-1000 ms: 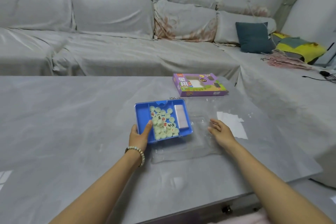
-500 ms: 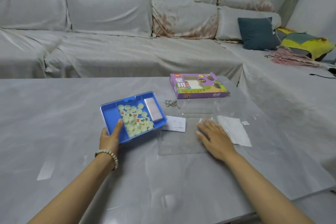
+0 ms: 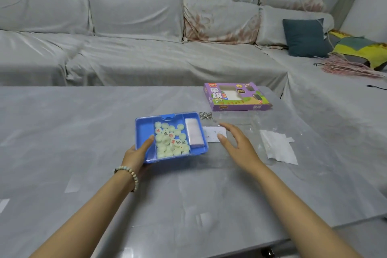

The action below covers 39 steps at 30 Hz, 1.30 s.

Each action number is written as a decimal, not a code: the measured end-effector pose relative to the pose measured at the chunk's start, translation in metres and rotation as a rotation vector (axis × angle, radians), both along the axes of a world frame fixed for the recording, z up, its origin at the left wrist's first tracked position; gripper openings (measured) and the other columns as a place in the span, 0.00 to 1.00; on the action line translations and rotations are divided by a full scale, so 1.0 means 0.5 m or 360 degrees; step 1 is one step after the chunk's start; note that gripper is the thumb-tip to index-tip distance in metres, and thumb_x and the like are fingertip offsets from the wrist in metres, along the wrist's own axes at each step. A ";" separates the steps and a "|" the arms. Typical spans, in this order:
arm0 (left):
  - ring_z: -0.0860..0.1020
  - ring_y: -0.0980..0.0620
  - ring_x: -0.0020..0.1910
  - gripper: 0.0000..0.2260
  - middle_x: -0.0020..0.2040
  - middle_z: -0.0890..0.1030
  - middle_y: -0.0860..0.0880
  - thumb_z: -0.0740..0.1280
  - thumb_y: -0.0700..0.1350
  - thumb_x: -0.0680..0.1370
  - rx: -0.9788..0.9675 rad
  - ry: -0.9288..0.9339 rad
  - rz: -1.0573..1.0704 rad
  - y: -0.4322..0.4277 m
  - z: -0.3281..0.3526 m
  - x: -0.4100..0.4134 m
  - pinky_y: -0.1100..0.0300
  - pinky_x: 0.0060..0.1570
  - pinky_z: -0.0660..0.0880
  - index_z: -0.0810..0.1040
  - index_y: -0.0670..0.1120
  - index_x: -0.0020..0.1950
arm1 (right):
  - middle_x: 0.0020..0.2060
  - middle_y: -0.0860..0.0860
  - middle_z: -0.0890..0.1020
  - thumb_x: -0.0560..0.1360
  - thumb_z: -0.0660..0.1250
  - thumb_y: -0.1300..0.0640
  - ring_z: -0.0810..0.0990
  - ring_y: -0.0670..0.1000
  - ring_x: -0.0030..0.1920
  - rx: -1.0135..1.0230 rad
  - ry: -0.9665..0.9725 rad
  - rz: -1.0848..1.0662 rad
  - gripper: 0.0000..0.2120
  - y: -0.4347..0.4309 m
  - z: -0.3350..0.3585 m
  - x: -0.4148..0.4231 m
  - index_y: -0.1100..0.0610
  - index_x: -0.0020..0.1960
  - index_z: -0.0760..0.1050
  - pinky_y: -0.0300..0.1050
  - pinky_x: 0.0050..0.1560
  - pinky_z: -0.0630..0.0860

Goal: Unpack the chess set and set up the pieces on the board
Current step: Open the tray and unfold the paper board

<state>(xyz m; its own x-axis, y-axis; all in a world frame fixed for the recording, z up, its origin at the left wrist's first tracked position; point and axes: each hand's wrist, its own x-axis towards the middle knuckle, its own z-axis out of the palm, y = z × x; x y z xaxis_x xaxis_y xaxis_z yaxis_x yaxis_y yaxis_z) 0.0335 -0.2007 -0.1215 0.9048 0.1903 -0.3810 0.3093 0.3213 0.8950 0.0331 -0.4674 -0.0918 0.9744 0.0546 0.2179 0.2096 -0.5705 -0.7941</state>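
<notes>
left hand [image 3: 135, 154] holds the tray of pieces, right hand [image 3: 240, 146] free beside it
left grips the near-left corner of the blue tray [image 3: 144, 130], thumb over the rim into the bare left compartment. the pale round xiangqi pieces [image 3: 170, 142] are piled in the middle compartment, some showing red or black characters; a white block [image 3: 194, 132] fills the right one. right hand's fingers [image 3: 228, 128] are spread and released, holding nothing, over a white card [image 3: 211, 134] just right of the tray; can't tell if they touch it. the purple xiangqi box [image 3: 236, 97] lies flat further back on the grey tabletop [image 3: 62, 132], a small metal ring piece [image 3: 206, 115] sits at the tray's far-right corner, and crumpled white paper [image 3: 278, 146] lies to the right.
</notes>
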 end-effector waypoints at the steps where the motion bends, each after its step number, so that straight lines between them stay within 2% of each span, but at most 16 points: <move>1: 0.80 0.43 0.46 0.21 0.48 0.82 0.42 0.72 0.51 0.71 0.0024 0.0035 -0.0048 0.017 0.000 -0.004 0.52 0.47 0.77 0.76 0.39 0.57 | 0.63 0.42 0.72 0.78 0.64 0.53 0.69 0.42 0.64 0.0089 0.0007 0.0024 0.17 0.023 0.009 -0.004 0.48 0.66 0.69 0.26 0.59 0.63; 3: 0.81 0.44 0.43 0.26 0.45 0.83 0.42 0.76 0.52 0.66 0.0103 0.0133 -0.0238 0.059 0.000 -0.016 0.52 0.46 0.79 0.77 0.39 0.57 | 0.62 0.42 0.73 0.77 0.65 0.54 0.71 0.43 0.62 0.0270 0.0110 0.0080 0.16 0.070 0.019 -0.011 0.46 0.64 0.69 0.32 0.59 0.65; 6: 0.82 0.48 0.34 0.31 0.38 0.84 0.44 0.80 0.52 0.57 0.0248 0.0265 -0.0592 0.122 0.012 -0.050 0.60 0.33 0.77 0.78 0.39 0.55 | 0.60 0.47 0.75 0.78 0.64 0.53 0.78 0.46 0.53 0.0409 0.0446 0.0211 0.14 0.137 0.008 -0.029 0.45 0.62 0.69 0.36 0.53 0.73; 7: 0.82 0.48 0.35 0.33 0.40 0.84 0.43 0.80 0.53 0.53 0.0301 0.0302 -0.0675 0.143 0.010 -0.059 0.60 0.33 0.77 0.79 0.40 0.54 | 0.56 0.48 0.76 0.78 0.63 0.53 0.79 0.44 0.47 0.0360 0.0559 0.0279 0.14 0.158 -0.003 -0.038 0.46 0.63 0.69 0.34 0.48 0.74; 9: 0.83 0.45 0.42 0.37 0.45 0.84 0.42 0.81 0.54 0.49 0.0409 0.0358 -0.0722 0.180 0.000 -0.072 0.54 0.43 0.80 0.80 0.42 0.55 | 0.48 0.47 0.79 0.78 0.64 0.53 0.77 0.37 0.40 0.0177 0.0673 0.0421 0.16 0.198 -0.035 -0.058 0.50 0.65 0.69 0.28 0.42 0.71; 11: 0.82 0.43 0.47 0.35 0.50 0.83 0.42 0.82 0.52 0.55 0.0397 0.0337 -0.0513 0.208 -0.009 -0.078 0.51 0.50 0.79 0.78 0.45 0.59 | 0.48 0.49 0.80 0.77 0.66 0.53 0.77 0.39 0.42 0.0120 0.0709 0.0463 0.17 0.237 -0.062 -0.074 0.51 0.64 0.71 0.28 0.42 0.71; 13: 0.78 0.44 0.54 0.33 0.59 0.78 0.42 0.79 0.46 0.63 0.0493 0.0218 -0.0126 0.224 -0.020 -0.076 0.52 0.53 0.76 0.71 0.45 0.66 | 0.50 0.53 0.79 0.75 0.68 0.55 0.79 0.44 0.43 0.0231 0.0754 0.0460 0.16 0.271 -0.077 -0.086 0.53 0.63 0.72 0.32 0.42 0.74; 16: 0.70 0.44 0.66 0.36 0.68 0.69 0.42 0.75 0.39 0.68 0.0570 -0.0089 0.0137 0.228 -0.021 -0.084 0.49 0.64 0.69 0.61 0.45 0.72 | 0.48 0.51 0.79 0.73 0.70 0.59 0.79 0.42 0.34 0.0362 0.0827 0.0515 0.18 0.314 -0.085 -0.104 0.54 0.61 0.70 0.35 0.34 0.75; 18: 0.66 0.46 0.69 0.35 0.71 0.65 0.43 0.73 0.38 0.70 0.0663 -0.0195 0.0069 0.226 -0.025 -0.090 0.51 0.66 0.67 0.59 0.47 0.73 | 0.46 0.48 0.78 0.71 0.72 0.59 0.76 0.40 0.29 0.0341 0.0773 0.0492 0.20 0.332 -0.092 -0.116 0.51 0.60 0.69 0.36 0.34 0.74; 20: 0.66 0.48 0.69 0.34 0.72 0.64 0.45 0.72 0.39 0.72 0.0842 -0.0246 -0.0094 0.228 -0.028 -0.096 0.56 0.65 0.67 0.58 0.48 0.74 | 0.46 0.46 0.77 0.70 0.74 0.55 0.72 0.40 0.28 0.0186 0.0577 0.0408 0.20 0.336 -0.099 -0.120 0.46 0.58 0.69 0.36 0.37 0.72; 22: 0.64 0.50 0.70 0.33 0.73 0.62 0.48 0.70 0.41 0.74 0.1090 -0.0299 -0.0241 0.229 -0.034 -0.102 0.59 0.66 0.65 0.57 0.49 0.74 | 0.46 0.43 0.74 0.70 0.73 0.50 0.70 0.41 0.31 -0.0088 0.0327 0.0399 0.19 0.333 -0.100 -0.119 0.43 0.57 0.70 0.36 0.39 0.71; 25: 0.54 0.51 0.75 0.31 0.76 0.53 0.48 0.67 0.45 0.76 0.1438 -0.0332 -0.0398 0.223 -0.047 -0.118 0.58 0.72 0.54 0.55 0.50 0.75 | 0.45 0.42 0.71 0.72 0.70 0.48 0.71 0.39 0.37 -0.0361 0.0115 0.0518 0.12 0.339 -0.097 -0.113 0.46 0.54 0.72 0.37 0.42 0.70; 27: 0.50 0.51 0.76 0.30 0.77 0.49 0.50 0.64 0.47 0.77 0.1616 -0.0344 -0.0444 0.213 -0.059 -0.130 0.59 0.71 0.51 0.54 0.49 0.76 | 0.44 0.42 0.70 0.74 0.67 0.48 0.71 0.38 0.39 -0.0403 0.0104 0.0564 0.07 0.351 -0.096 -0.108 0.47 0.49 0.71 0.36 0.43 0.68; 30: 0.48 0.51 0.76 0.29 0.77 0.47 0.52 0.62 0.51 0.78 0.1807 -0.0357 -0.0394 0.205 -0.067 -0.141 0.60 0.71 0.52 0.54 0.47 0.76 | 0.42 0.42 0.67 0.76 0.65 0.49 0.71 0.44 0.38 -0.0454 0.0103 0.0583 0.07 0.368 -0.099 -0.098 0.48 0.46 0.67 0.37 0.42 0.69; 32: 0.48 0.52 0.76 0.29 0.77 0.47 0.53 0.61 0.52 0.78 0.1837 -0.0346 -0.0372 0.203 -0.067 -0.143 0.60 0.71 0.53 0.54 0.47 0.76 | 0.42 0.42 0.66 0.77 0.64 0.49 0.70 0.46 0.37 -0.0478 0.0120 0.0601 0.08 0.376 -0.101 -0.092 0.50 0.45 0.67 0.37 0.41 0.69; 39: 0.48 0.53 0.76 0.30 0.77 0.47 0.54 0.61 0.54 0.78 0.1845 -0.0319 -0.0387 0.203 -0.068 -0.141 0.59 0.71 0.54 0.53 0.48 0.76 | 0.43 0.45 0.65 0.78 0.62 0.50 0.68 0.43 0.37 -0.0285 0.0304 0.0582 0.09 0.388 -0.107 -0.082 0.53 0.43 0.68 0.32 0.42 0.69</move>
